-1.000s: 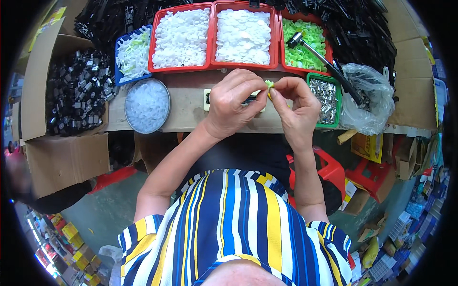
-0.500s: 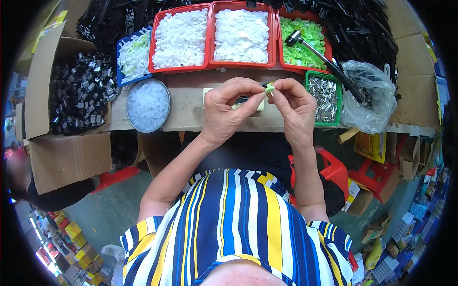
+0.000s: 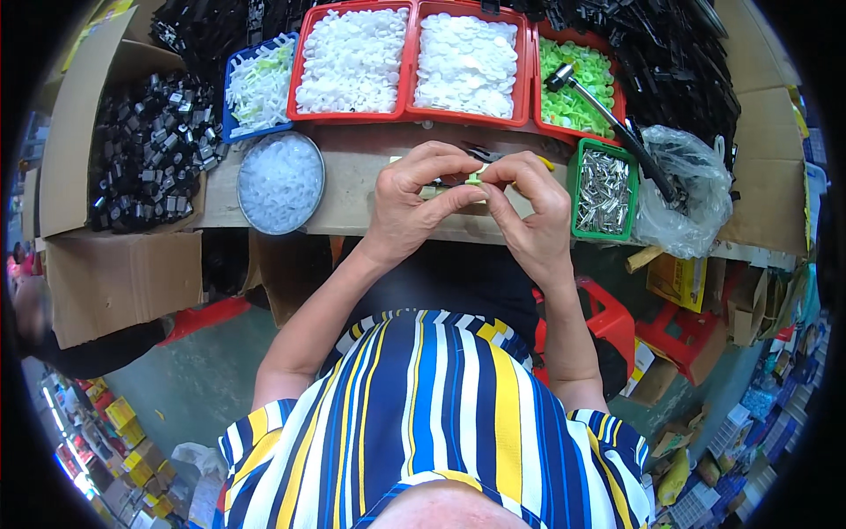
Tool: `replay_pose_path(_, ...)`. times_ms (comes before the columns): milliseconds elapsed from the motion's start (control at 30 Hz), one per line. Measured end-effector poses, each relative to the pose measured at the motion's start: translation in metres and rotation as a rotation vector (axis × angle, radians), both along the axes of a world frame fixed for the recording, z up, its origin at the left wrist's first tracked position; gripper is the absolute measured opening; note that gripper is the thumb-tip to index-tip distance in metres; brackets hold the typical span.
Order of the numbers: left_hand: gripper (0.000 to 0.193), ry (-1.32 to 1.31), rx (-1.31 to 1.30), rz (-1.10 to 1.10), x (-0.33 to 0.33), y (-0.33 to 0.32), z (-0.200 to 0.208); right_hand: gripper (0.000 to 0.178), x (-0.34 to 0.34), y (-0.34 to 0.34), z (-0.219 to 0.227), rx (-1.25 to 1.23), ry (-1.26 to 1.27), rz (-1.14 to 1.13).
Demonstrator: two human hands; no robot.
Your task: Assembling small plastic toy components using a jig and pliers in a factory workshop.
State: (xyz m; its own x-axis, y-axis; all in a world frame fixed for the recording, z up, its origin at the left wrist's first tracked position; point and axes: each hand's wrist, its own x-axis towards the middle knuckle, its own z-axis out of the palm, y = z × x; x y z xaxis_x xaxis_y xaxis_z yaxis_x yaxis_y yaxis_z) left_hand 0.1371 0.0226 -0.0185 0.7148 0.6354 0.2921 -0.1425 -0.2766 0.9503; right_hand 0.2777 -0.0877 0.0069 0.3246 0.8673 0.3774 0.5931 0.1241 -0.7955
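Note:
Over the front half of the table, both hands meet fingertip to fingertip at a small light green plastic part (image 3: 473, 179). My left hand (image 3: 414, 207) pinches it from the left with thumb and index finger. From the right, my right hand (image 3: 535, 212) closes its thumb and fingers on the same part. Fingertips hide much of it. Below the hands lies a pale block (image 3: 520, 206), partly covered by them. A dark tool with a yellow tip (image 3: 546, 163) rests on the table just behind my right hand.
Red bins of white discs (image 3: 352, 115) and green pieces (image 3: 577, 134) line the back. A round tin (image 3: 321, 189) of translucent pieces stands left, a green tray (image 3: 604, 236) of metal pins right. A hammer (image 3: 648, 159) lies across the right bin. A cardboard box (image 3: 66, 176) holds black-and-silver parts.
The hands have shifted slightly left relative to the table, with the green part turned between the fingertips. The dark tool behind them now shows. The whole view has moved a little.

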Motion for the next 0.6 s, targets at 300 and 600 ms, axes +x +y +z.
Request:
replay_pose_path(300,0.032,0.156,0.575,0.185,-0.024,0.009,-0.016,0.007,-0.002,0.018,-0.023,-0.134,-0.242,0.032)
replay_pose_path(600,0.028,0.267,0.912,0.121,-0.026,0.001,-0.037,0.005,-0.001,0.024,-0.033,-0.228,-0.328,0.142)
